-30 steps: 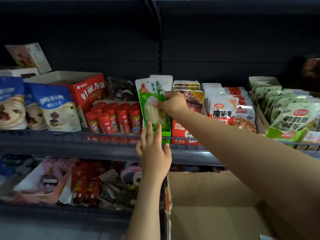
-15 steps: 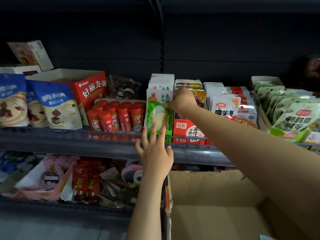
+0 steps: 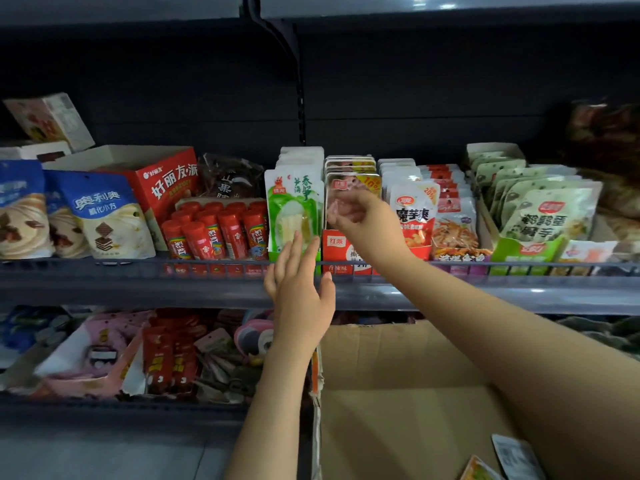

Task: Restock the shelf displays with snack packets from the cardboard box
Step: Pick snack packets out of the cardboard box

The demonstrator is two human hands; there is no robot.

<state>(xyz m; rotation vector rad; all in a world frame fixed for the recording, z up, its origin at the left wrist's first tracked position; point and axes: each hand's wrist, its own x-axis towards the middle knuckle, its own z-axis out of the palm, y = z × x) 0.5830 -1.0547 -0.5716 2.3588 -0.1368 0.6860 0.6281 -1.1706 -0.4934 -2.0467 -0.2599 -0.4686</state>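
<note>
A green and white snack packet [image 3: 294, 209] stands upright at the front of its row on the middle shelf [image 3: 138, 271]. My left hand [image 3: 301, 292] reaches up with straight fingers, and its fingertips touch the packet's lower edge. Just right of the packet, my right hand [image 3: 360, 216] hovers with loosely curled fingers and holds nothing. It is in front of the neighbouring row of packets above a red display box [image 3: 337, 245]. The cardboard box [image 3: 398, 358] sits open below my right arm, with a couple of packets [image 3: 512, 459] in its near right corner.
Red tube snacks [image 3: 214, 230] and a red carton [image 3: 166, 181] stand left of the green packet, with blue bags [image 3: 100, 213] further left. White, red and green packets [image 3: 540, 209] fill the shelf to the right. A wire rail fronts the shelf. The lower shelf holds mixed goods [image 3: 166, 355].
The green packet came down from above the row and now stands at its front. My right hand let go of it and drew back to the right. My left hand stayed at its base.
</note>
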